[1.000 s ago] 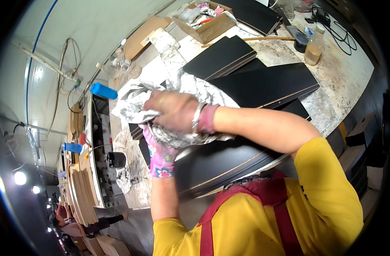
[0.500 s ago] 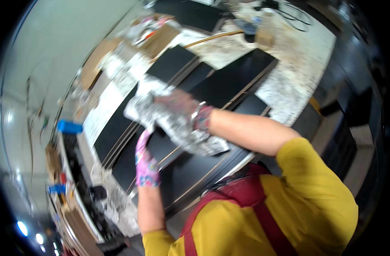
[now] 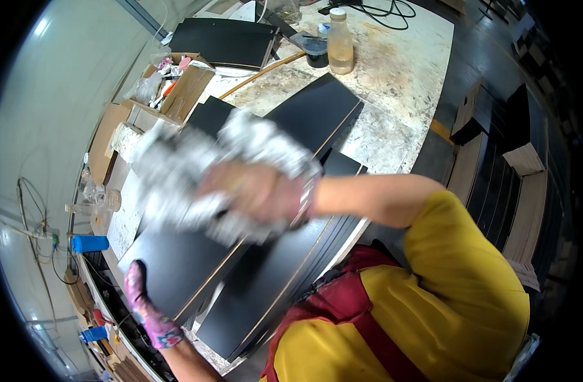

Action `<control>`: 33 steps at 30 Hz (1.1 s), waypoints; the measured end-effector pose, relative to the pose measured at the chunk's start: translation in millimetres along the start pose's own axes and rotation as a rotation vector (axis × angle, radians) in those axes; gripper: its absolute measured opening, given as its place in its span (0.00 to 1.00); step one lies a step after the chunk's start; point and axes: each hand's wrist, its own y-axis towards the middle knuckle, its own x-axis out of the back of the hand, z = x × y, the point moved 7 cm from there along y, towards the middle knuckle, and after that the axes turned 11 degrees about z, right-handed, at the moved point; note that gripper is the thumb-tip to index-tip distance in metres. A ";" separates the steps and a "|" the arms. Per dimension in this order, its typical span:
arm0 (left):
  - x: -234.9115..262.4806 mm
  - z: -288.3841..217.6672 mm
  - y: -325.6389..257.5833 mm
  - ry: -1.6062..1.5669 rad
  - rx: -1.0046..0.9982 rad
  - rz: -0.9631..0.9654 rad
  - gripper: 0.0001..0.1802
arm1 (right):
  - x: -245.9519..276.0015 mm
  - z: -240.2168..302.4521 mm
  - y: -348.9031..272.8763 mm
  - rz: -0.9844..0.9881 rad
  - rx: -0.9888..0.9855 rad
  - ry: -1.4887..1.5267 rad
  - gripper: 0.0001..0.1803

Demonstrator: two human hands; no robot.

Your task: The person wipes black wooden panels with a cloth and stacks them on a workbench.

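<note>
A crumpled grey rag (image 3: 177, 184) is clutched in the right hand (image 3: 253, 191), the fingers closed around it, and it is pressed down on a black panel (image 3: 196, 267). Rag and hand are smeared by motion blur, so the exact finger positions cannot be told. A bracelet (image 3: 307, 191) is worn on the right wrist.

The near left corner of the same panel is gripped by the left hand (image 3: 148, 312), which is clad in a pink patterned glove; the fingers are curled over the panel's edge. The panel lies on top of a stack of similar black panels on a stained worktable (image 3: 393, 83).

More black panels (image 3: 317, 114) are laid further back on the table, beyond the rag. A plastic bottle (image 3: 340, 39) of yellowish liquid is stood near the far edge, just beside a small dark tub (image 3: 317, 54). Open cardboard boxes (image 3: 177, 89) are lined up to the left, and a blue cylinder (image 3: 89, 243) is seen below them.
</note>
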 end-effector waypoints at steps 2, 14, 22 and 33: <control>36.8 6.3 -6.2 0.146 -0.075 0.031 0.21 | 48.0 -89.6 -60.1 0.025 -0.647 0.092 0.21; 102.3 116.3 -40.5 -0.170 0.217 -0.063 0.22 | 162.8 -292.4 -181.7 0.380 -1.035 -0.163 0.27; 94.0 111.8 -138.3 -0.661 0.538 -0.243 0.23 | 185.4 -177.2 -156.6 0.254 -1.035 0.013 0.25; 144.5 61.3 -274.0 0.037 0.600 -0.275 0.18 | 137.6 -86.8 -188.0 -0.188 -0.894 0.554 0.24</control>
